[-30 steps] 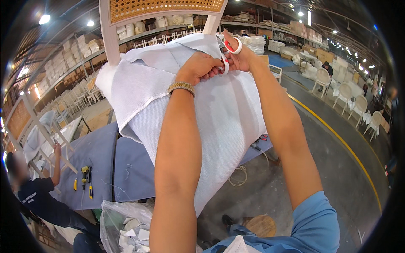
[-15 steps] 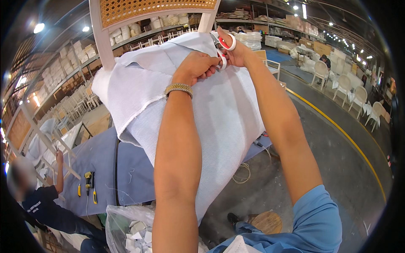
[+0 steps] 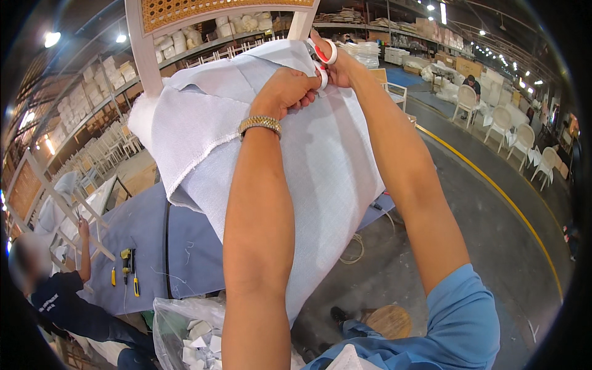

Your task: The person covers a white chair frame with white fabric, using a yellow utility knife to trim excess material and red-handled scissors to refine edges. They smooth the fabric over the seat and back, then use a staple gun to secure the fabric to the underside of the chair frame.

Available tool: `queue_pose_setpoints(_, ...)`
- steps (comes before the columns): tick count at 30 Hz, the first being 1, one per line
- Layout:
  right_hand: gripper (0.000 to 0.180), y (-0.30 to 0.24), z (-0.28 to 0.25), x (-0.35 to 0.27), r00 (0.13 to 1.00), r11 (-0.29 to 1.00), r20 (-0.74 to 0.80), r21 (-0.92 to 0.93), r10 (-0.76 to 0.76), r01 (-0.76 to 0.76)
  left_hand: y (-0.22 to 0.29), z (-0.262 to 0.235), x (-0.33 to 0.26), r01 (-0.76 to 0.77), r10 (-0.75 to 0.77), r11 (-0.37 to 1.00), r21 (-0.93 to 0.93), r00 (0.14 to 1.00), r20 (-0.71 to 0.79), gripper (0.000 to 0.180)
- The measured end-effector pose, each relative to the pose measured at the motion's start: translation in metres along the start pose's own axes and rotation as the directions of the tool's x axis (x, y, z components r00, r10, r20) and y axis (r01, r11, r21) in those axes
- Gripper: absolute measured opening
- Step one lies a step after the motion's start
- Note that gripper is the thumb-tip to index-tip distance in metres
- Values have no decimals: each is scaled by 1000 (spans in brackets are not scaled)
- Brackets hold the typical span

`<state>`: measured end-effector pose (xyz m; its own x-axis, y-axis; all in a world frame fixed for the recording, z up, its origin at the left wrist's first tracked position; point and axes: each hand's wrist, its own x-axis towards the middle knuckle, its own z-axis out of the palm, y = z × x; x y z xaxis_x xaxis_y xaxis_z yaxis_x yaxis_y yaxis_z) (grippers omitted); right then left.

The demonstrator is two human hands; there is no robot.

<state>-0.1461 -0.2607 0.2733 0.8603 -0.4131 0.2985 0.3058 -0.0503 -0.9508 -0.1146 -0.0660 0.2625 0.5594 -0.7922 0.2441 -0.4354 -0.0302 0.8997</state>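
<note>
Pale blue-white fabric (image 3: 327, 179) drapes over the seat of a chair whose wooden frame (image 3: 143, 58) carries a woven cane back (image 3: 228, 11). My right hand (image 3: 342, 65) grips a pair of scissors (image 3: 322, 65) with red and white handles at the far edge of the cloth, near the right back post. Beside it, my left hand (image 3: 287, 89) pinches the fabric with curled fingers close to the scissor handles. A metal watch band circles my left wrist. The blades are mostly hidden, so their spread does not show.
A blue-covered table (image 3: 203, 246) lies under the chair, with a yellow-black tool (image 3: 127, 262) on it. A clear bag of scraps (image 3: 197, 336) sits below. At left a co-worker (image 3: 68, 302) handles another chair. A round wooden stool (image 3: 390, 322) stands on the floor.
The view has shifted slightly, and chair and cloth sit a little higher and further left. The scissor handles have drawn nearer each other, with both hands still at the same edge.
</note>
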Motion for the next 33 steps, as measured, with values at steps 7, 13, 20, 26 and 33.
queue_pose_setpoints(7,65,5,6,6,993,993,-15,-36,-116,116,-2,-1,1,-37,37,999,12,999,8,18)
queue_pose_setpoints(13,68,4,18,-4,996,995,10,20,-93,93,-7,-6,1,-37,37,999,28,999,-9,19)
queue_pose_setpoints(20,65,5,3,9,995,995,43,-20,-95,96,-5,-2,3,-68,68,997,33,998,-1,19)
queue_pose_setpoints(26,57,8,9,14,988,986,-53,-83,-147,142,-5,-5,4,-69,69,997,26,998,-2,19)
queue_pose_setpoints(33,56,1,-29,-3,983,980,179,-181,-48,81,-30,-23,35,-118,122,989,87,991,-46,21)
